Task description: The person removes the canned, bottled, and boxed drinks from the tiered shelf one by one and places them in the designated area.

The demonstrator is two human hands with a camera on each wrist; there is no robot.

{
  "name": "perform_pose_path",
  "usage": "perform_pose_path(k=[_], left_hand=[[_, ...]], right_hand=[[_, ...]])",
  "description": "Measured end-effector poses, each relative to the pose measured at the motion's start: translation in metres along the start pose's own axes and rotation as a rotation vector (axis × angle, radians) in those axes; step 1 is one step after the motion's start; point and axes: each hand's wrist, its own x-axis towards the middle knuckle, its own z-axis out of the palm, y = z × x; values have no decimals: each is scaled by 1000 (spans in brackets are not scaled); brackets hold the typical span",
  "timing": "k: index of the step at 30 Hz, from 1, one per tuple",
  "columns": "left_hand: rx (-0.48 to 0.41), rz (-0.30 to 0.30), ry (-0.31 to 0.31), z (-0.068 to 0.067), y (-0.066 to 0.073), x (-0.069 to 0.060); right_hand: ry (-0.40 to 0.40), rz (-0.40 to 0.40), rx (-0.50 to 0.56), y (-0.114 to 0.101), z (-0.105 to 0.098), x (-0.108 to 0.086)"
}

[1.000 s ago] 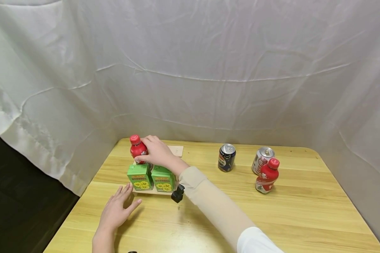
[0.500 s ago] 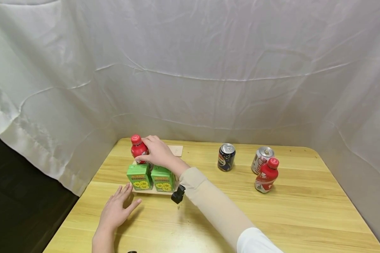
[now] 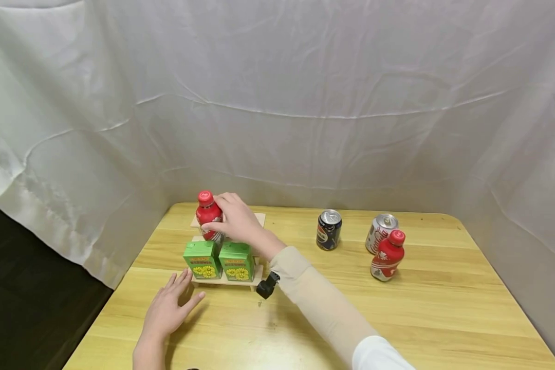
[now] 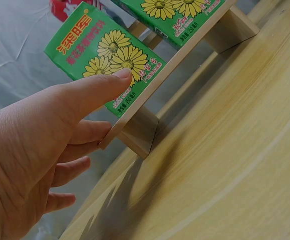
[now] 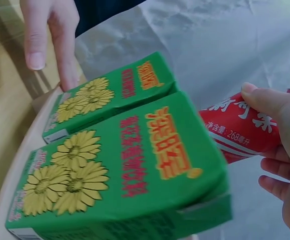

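Cartons [image 3: 237, 262] before bottle [image 3: 208, 211], room beside dark can [image 3: 329, 231]

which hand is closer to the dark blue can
Right hand: it grips a red bottle to the left of the dark blue can. The left hand is farther, at the near left corner of the wooden rack.

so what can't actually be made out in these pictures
Base of the held red bottle: hidden behind the green cartons in the head and right wrist views, so contact with the wooden rack is unclear.
Lower right of the silver can: behind the other red bottle, head view.
Dark object: cut off by the head view's bottom edge.
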Motion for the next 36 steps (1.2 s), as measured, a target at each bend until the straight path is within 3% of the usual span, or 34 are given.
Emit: perform_pose_path(k=[8, 17, 28, 36], left_hand=[[-9, -4, 1, -2, 0, 0], [-6, -10, -5, -3, 0, -2], [-3, -13, -8, -4, 0, -4], [0, -6, -6, -4, 1, -3]], right_hand=[[89, -9, 52, 5, -32, -8], [155, 5, 20, 20, -66, -25], [199, 26, 47, 45, -99, -62], [225, 76, 27, 67, -112, -92]])
